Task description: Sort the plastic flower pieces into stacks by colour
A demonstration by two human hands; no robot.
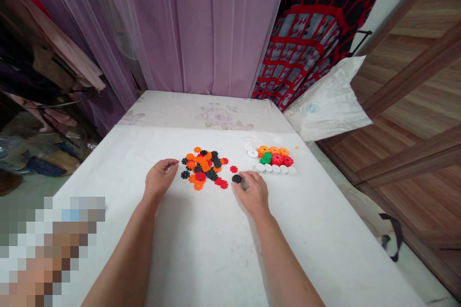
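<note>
A loose pile of notched plastic snowflake discs (204,165), orange, black and red, lies on the white-covered table. At the pile's left edge is my left hand (160,180), its fingertips drawn together; whatever they may hold is too small to make out. My right hand (255,193) grips a black snowflake disc (236,179) between thumb and fingers, to the right of the pile. Just beyond it lies a single red disc (234,169). Farther right, discs are grouped by colour: an orange row (273,151), red ones (281,159), a green stack (265,158) and a white row (275,170).
Two white discs (252,153) lie left of the orange row. A tiny yellow piece (297,147) is near the table's right edge. A white plastic bag (327,105) stands beyond that edge, by a wooden door (414,81). A purple curtain (201,24) hangs behind the table.
</note>
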